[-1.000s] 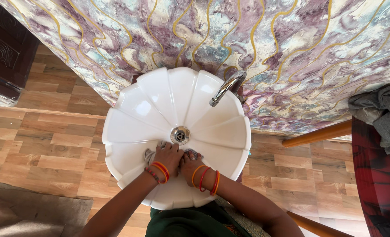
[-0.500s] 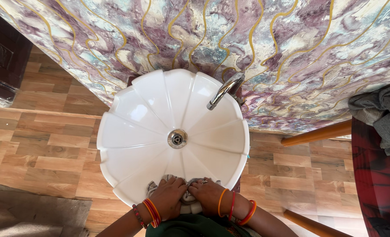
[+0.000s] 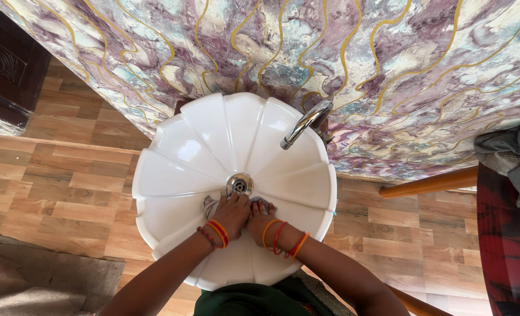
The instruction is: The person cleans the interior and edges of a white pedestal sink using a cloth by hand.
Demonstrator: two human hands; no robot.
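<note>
A white scalloped wash basin hangs on a marbled purple wall. Both my hands press a small grey cloth against the basin's inner surface, just below the metal drain. My left hand covers the cloth's left part and my right hand its right part, side by side. Red and orange bangles ring both wrists. Most of the cloth is hidden under my fingers. A chrome tap juts over the basin from the upper right.
Wood-pattern floor surrounds the basin. A grey mat lies at the lower left. A wooden pole and a red chair with grey cloth stand on the right. A dark door is at the upper left.
Both hands slid the cloth from the basin's near rim up the inside to just under the drain, after pulling it down from there earlier.
</note>
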